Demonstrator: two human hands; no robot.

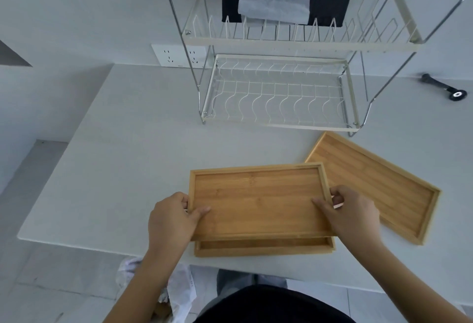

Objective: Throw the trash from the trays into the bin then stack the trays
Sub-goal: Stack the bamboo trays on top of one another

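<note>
I hold a bamboo tray [258, 199] by both short ends, level and empty. My left hand [171, 220] grips its left rim with the thumb inside. My right hand [350, 210] grips the right rim the same way. Directly beneath it, near the table's front edge, lies a second bamboo tray [263, 248], mostly covered, only its near strip showing. A third empty bamboo tray [378, 184] lies angled on the table to the right. Below the table edge, behind my left forearm, a bin with a white bag [181, 289] is partly visible.
A two-tier wire dish rack [281, 92] stands at the back of the white table [115, 169], with black and white cloths draped on its top. A black tool [442, 87] lies at the far right. A wall socket [166, 56] sits behind the rack.
</note>
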